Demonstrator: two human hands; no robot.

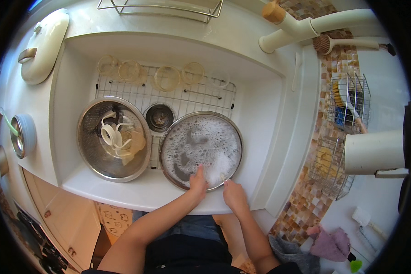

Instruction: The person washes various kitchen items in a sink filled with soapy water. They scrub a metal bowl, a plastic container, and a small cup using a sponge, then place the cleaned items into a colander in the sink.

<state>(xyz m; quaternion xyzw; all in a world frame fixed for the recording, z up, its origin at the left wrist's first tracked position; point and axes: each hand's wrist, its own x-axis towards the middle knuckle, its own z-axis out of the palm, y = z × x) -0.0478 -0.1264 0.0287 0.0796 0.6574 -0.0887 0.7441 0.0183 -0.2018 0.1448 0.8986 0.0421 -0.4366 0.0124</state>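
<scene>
A round metal basin [191,147] full of sudsy water stands in the right part of the white sink. My left hand [199,183] reaches over its near rim, with fingertips at the foam; whether it holds something under the suds is hidden. Curled at the rim just to the right, my right hand [234,195] grips a small pale object [223,176], whose tip shows against the foam. Left of the basin, a perforated steel colander [89,137] holds white plastic parts [112,135] and a translucent pale piece [135,142].
Several clear cups [167,78] stand on the wire sink rack [123,89] along the far wall. Between basin and colander lies the drain strainer [160,117]. A white faucet [287,36] rises at the back right. Wire baskets [349,102] with brushes line the right counter.
</scene>
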